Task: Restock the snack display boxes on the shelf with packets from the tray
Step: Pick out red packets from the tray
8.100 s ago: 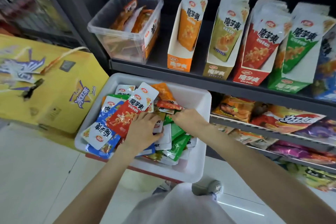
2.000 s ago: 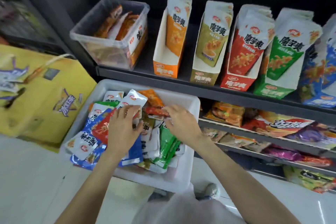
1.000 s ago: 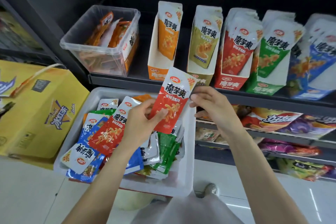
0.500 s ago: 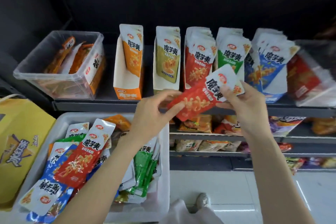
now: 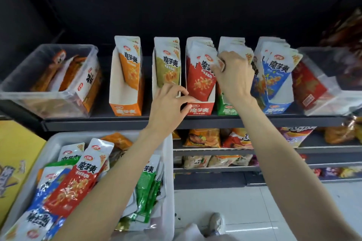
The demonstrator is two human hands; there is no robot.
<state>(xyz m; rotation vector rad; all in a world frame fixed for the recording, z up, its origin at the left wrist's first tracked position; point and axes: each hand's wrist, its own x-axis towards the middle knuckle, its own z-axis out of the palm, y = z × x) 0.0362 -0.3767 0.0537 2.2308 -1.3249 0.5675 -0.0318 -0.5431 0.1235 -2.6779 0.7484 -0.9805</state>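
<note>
Your right hand pinches the top of a red packet standing in the red display box, fingers curled on its white upper edge. Your left hand hovers just below and left of it at the box's front corner, fingers loosely curled, holding nothing. Left of your left hand stand the olive box and the orange box. Below your left forearm, the white tray holds mixed red, blue and green packets.
</note>
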